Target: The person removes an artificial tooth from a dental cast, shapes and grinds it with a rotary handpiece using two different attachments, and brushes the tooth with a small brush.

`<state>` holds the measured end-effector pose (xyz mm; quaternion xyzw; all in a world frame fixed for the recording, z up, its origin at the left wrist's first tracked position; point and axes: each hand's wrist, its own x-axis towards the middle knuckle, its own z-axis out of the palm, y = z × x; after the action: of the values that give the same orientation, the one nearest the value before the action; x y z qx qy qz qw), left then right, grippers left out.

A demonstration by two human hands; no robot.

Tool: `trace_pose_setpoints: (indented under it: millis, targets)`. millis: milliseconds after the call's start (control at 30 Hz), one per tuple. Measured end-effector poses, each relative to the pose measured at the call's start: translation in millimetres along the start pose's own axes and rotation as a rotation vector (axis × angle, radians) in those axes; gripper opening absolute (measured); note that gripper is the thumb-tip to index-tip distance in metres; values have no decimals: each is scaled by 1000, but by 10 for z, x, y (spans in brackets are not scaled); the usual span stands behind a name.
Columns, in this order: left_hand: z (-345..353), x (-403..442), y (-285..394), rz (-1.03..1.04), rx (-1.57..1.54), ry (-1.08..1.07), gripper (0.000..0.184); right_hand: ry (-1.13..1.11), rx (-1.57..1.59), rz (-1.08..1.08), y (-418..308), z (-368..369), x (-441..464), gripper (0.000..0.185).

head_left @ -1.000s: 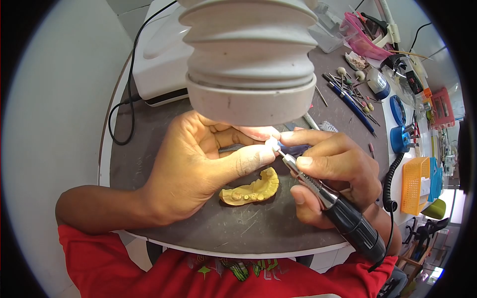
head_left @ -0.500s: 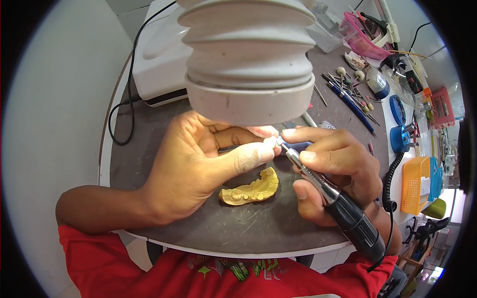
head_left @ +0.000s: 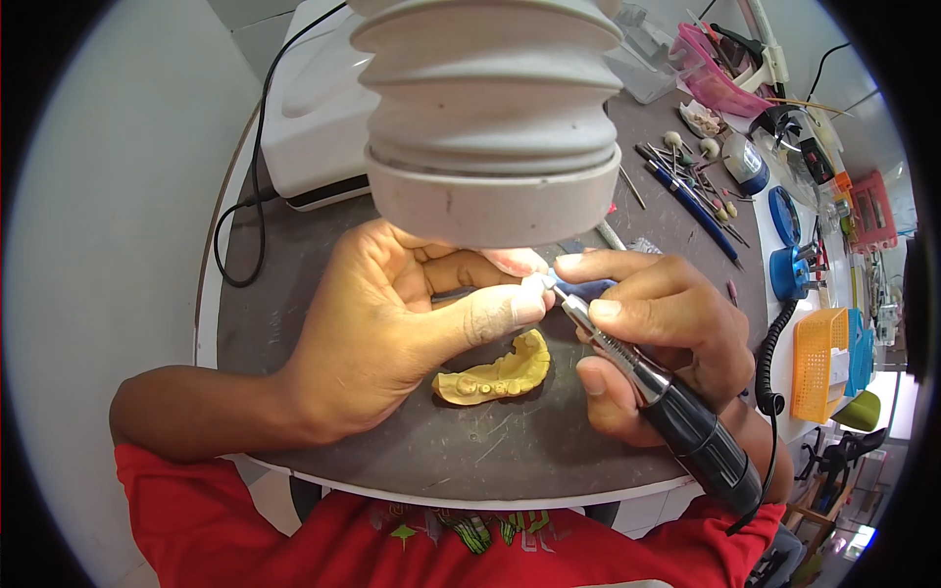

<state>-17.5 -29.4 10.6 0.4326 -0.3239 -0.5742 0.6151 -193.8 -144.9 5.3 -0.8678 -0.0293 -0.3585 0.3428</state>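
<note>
Between the thumb and fingers of my left hand is a small white piece, pinched at the fingertips. My right hand grips a black and silver handpiece like a pen, its tip at the white piece. Whether the tip touches it is too small to tell. Below the fingertips, a yellow dental cast lies on the dark tabletop. A wide white ribbed hose hangs just above my hands and hides part of the table behind them.
A white machine stands at the back left, a black cable beside it. At the right lie thin burs, a blue pen, a blue holder and an orange basket. A pink basket of tools is at the back right.
The handpiece and my right fingers have shifted very slightly at the white piece, which has turned a little. My left hand has barely moved, and the cast lies where it was.
</note>
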Motion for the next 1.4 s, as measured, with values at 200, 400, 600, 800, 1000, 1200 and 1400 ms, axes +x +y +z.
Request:
trace_pose_setpoints:
  millis: [200,400,600,800,1000,1200,1400]
  targets:
    - [-5,8,-22,27,13,-13,17,9,14,-5,4,10,-14,31]
    - [-5,8,-28,22,8,-6,18,19,31,-16,-5,4,-13,31]
    - [-24,7,-48,19,-6,-12,19,-1,6,-18,-17,-3,-1,32]
    - [-23,17,-63,56,23,-30,19,-12,-2,-14,-27,-8,-1,32]
    - [-16,38,-61,39,8,-29,18,-2,-18,-5,6,-7,-18,31]
    - [-5,40,-44,19,1,-15,15,43,-36,-12,49,11,-41,30]
    - [-23,48,-67,32,8,-29,14,25,-18,-23,49,11,-27,31]
